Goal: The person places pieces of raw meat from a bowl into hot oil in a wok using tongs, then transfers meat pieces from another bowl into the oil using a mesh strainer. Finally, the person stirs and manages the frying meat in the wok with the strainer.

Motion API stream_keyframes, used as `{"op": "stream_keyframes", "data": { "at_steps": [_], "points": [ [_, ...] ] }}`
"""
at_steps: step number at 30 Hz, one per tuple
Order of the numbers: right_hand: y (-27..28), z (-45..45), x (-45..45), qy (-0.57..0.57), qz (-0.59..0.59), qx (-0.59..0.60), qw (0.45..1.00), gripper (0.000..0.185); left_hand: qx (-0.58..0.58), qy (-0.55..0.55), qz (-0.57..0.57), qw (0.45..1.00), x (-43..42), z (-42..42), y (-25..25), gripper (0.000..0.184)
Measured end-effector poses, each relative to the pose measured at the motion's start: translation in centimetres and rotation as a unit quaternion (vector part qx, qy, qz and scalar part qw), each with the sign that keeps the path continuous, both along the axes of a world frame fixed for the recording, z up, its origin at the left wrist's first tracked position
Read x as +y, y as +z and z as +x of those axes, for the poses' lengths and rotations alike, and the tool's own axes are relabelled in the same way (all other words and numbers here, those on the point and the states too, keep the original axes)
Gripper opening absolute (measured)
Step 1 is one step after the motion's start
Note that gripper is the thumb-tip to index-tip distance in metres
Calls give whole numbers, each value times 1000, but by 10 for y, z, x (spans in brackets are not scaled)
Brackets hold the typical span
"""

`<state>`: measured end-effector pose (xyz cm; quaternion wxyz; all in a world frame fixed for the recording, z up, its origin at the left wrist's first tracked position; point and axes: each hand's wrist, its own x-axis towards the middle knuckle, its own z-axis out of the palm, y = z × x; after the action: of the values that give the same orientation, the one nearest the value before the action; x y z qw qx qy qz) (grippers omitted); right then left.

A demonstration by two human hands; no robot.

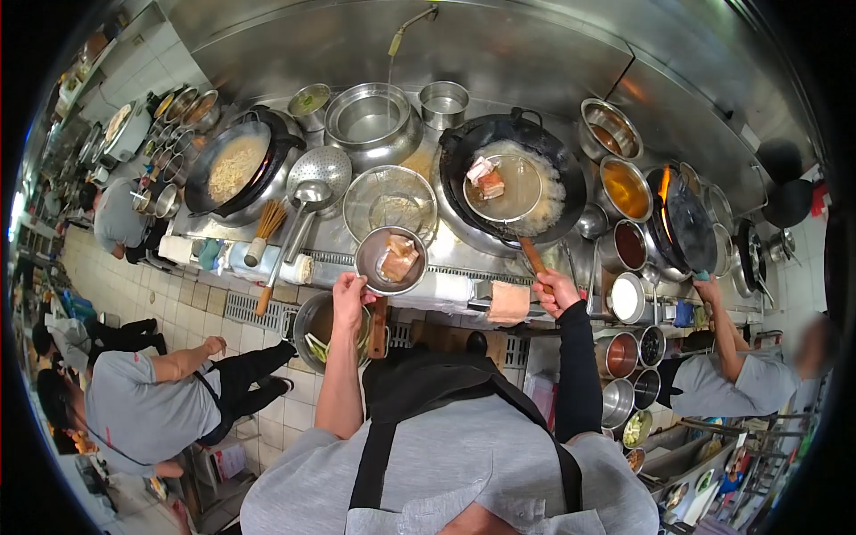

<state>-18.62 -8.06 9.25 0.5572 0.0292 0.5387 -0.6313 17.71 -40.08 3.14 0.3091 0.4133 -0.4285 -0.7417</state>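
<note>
My left hand (350,292) grips the rim of a small metal bowl (366,265) that holds pieces of meat (399,259). The bowl is in front of a round wire strainer (357,198) on the stove. My right hand (555,292) is closed round the wooden handle (532,256) of a mesh skimmer (506,214). The skimmer's basket is over the bubbling liquid in a black wok (575,169), with pink and white meat pieces (486,178) at its left side.
A second wok (203,169) with noodles stands at the left, beside a perforated ladle (318,172). Sauce pots (630,245) line the right. A co-worker (740,374) at the right holds a wok by a flame. Another person (152,401) is at the left.
</note>
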Motion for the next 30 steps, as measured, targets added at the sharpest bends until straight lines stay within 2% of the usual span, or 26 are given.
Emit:
{"op": "stream_keyframes", "data": {
  "at_steps": [4, 5, 9, 18, 20, 22, 24, 25, 28, 30],
  "points": [
    [12, -4, 0, -18, 36, 45, 998, 17, -3, -13, -4, 1000, 0, 2, -1, 9],
    [8, 0, -5, -4, 65, 94, 993, 14, -3, -13, -3, 1000, 2, 3, -1, 9],
    [16, -11, -4, -5, 105, 107, 989, 12, 3, -20, 0, 1000, 1, 4, -3, 10],
    [-8, -8, -16, 13, 172, 268, 948, 14, 2, -24, -3, 1000, 4, 16, -5, 10],
    [-65, -33, -14, 54, 212, 469, 855, 26, 2, -24, -1, 1000, 6, 16, -2, 10],
    [-55, -24, -18, 73, 225, 569, 788, 35, -4, -23, 1, 1000, 8, 19, 2, 9],
    [-15, -12, -17, 71, 219, 588, 775, 41, 2, -24, 3, 1000, 7, 22, 2, 9],
    [-22, -14, -17, 80, 225, 616, 751, 42, 5, -24, 4, 1000, 7, 24, 2, 8],
    [-27, -6, -27, 82, 262, 633, 724, 46, -2, -24, 6, 1000, 8, 28, 2, 8],
    [-33, -2, -35, 84, 251, 637, 724, 47, -1, -21, 7, 1000, 8, 30, 1, 8]
  ]
}}
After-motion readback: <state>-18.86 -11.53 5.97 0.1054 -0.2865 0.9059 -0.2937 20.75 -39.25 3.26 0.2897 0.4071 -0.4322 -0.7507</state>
